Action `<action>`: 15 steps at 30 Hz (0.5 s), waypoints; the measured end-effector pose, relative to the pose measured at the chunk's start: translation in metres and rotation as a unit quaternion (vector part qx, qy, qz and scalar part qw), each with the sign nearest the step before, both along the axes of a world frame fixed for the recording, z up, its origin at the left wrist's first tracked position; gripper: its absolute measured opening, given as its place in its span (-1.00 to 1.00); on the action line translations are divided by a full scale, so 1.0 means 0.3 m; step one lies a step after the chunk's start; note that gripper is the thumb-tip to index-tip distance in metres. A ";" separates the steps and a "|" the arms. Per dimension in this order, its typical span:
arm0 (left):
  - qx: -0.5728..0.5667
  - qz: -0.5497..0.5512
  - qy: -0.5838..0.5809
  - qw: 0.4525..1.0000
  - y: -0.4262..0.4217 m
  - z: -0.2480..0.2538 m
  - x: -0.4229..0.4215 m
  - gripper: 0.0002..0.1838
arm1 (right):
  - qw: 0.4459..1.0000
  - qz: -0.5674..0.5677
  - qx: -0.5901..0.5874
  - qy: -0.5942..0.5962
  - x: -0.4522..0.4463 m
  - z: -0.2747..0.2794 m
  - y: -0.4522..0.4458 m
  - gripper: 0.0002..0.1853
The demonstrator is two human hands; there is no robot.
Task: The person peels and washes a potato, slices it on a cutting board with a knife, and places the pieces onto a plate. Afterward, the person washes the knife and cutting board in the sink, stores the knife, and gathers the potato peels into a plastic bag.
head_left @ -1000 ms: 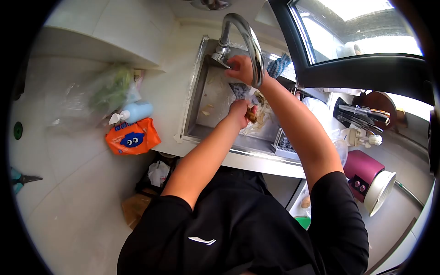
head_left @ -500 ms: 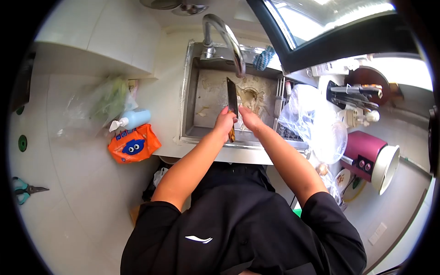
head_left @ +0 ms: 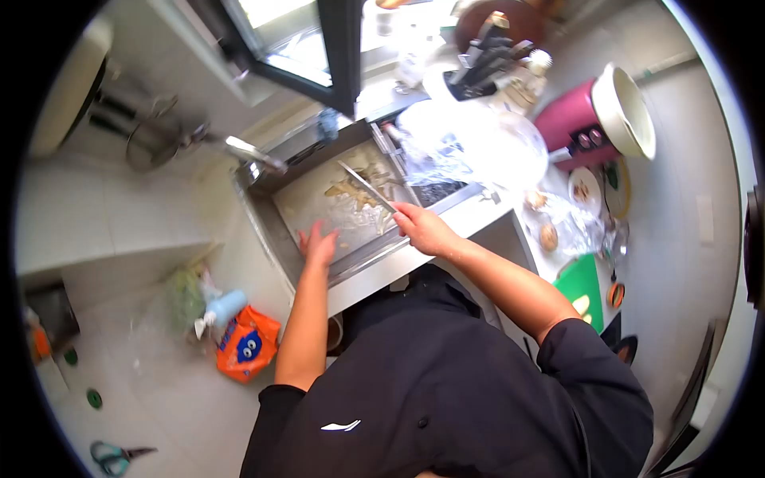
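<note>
My right hand (head_left: 422,227) grips a knife (head_left: 365,185) by its handle, with the blade pointing up and left over the sink (head_left: 271,231). My left hand (head_left: 319,244) is over the near left part of the sink, its fingers apart and holding nothing. Pale peelings (head_left: 355,191) lie on the sink floor beneath and around the blade. The knife's handle is mostly hidden inside my right fist.
The faucet (head_left: 255,155) stands at the sink's left back. An orange packet (head_left: 249,344) and a blue bottle (head_left: 225,307) lie to the left. At the right are clear plastic bags (head_left: 438,151), a purple appliance (head_left: 570,127), a green board (head_left: 580,288) and a knife block (head_left: 470,84).
The view has swung to the right. The knife has passed from my left hand to my right, and my left hand has let go and moved away to the left.
</note>
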State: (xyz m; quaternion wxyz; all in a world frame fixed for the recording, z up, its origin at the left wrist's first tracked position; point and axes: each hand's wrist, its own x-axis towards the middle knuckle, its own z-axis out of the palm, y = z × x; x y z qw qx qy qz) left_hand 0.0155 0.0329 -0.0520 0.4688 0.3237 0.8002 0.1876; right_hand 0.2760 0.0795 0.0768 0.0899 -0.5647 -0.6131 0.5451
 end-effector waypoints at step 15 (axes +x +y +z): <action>0.130 0.003 -0.232 0.964 -0.025 0.007 0.032 -0.55 | 0.988 -0.036 0.142 0.050 0.098 -0.036 -0.198 -0.59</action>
